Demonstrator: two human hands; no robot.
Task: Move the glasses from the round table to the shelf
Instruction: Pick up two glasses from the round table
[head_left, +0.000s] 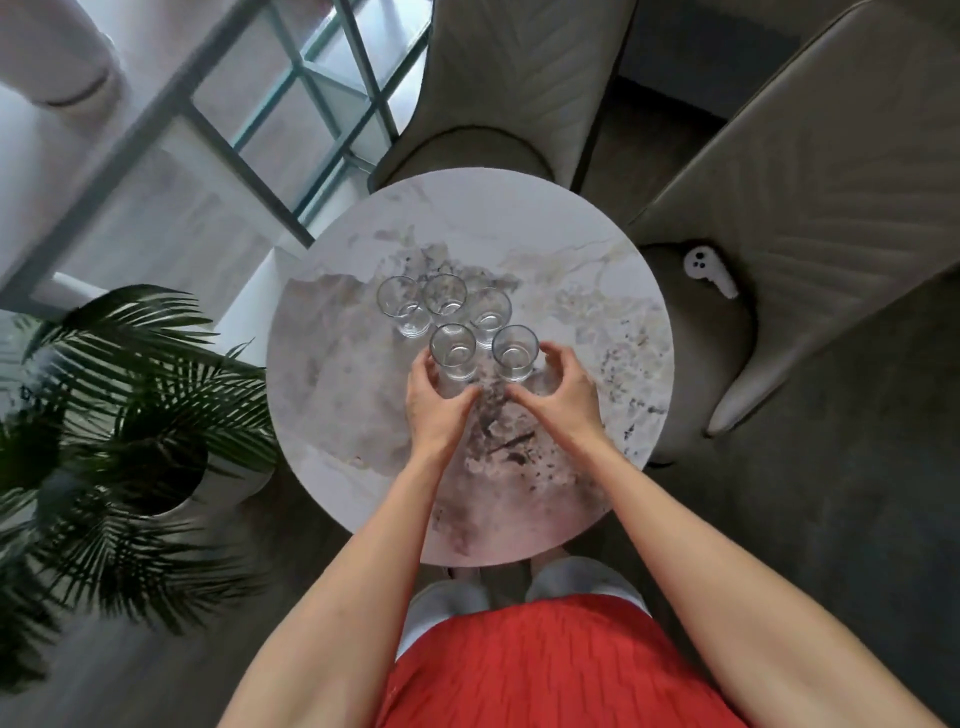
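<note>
Several clear drinking glasses stand upright in a cluster on the round marble table (571, 322). My left hand (434, 405) wraps its fingers and thumb round the near left glass (453, 348). My right hand (558, 392) curls round the near right glass (514, 349). Both glasses look to be standing on the tabletop. Three more glasses, the far left glass (402, 304), the far middle glass (444, 293) and the far right glass (488, 309), stand just behind them. No shelf is in view.
Two grey-brown armchairs (810, 171) stand beyond and to the right of the table; a white controller (709, 271) lies on one seat. A potted palm (130, 415) stands at the left. A glass-panelled partition (291, 104) rises at the far left.
</note>
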